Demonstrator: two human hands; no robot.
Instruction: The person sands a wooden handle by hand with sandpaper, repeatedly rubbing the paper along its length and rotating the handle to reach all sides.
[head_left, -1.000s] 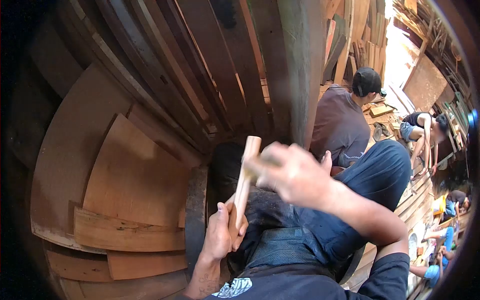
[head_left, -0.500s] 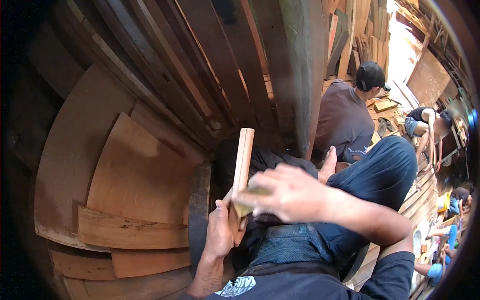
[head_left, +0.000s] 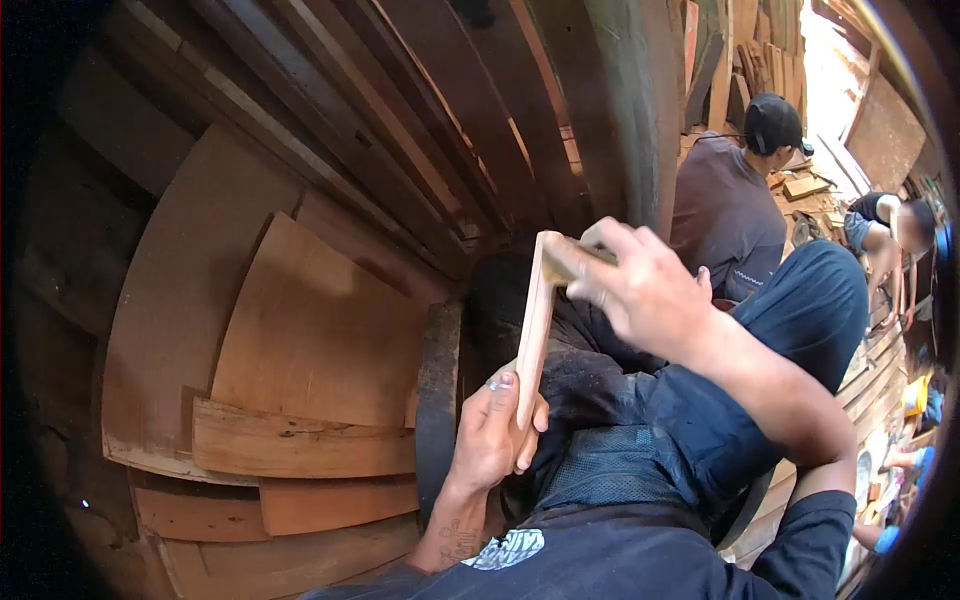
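My left hand [head_left: 490, 435] is wrapped around the lower end of a narrow, pale wooden piece [head_left: 536, 340], which stands tilted up above my lap. My right hand [head_left: 655, 290] is closed on what looks like a folded piece of brownish sandpaper [head_left: 565, 258]. The sandpaper lies against the wood near its upper end. Motion blurs the right fingers and partly hides how they grip.
Wooden panels [head_left: 310, 340] lean at my left, and long dark boards [head_left: 400, 110] stand ahead. A person in a dark cap [head_left: 730, 200] sits close by at the right. Another person [head_left: 880, 235] bends over farther off. Planks [head_left: 865, 385] cover the floor there.
My right hand has moved with the sandpaper from the lower part of the wooden piece up to its top end. The left hand keeps its hold, and the view has shifted slightly.
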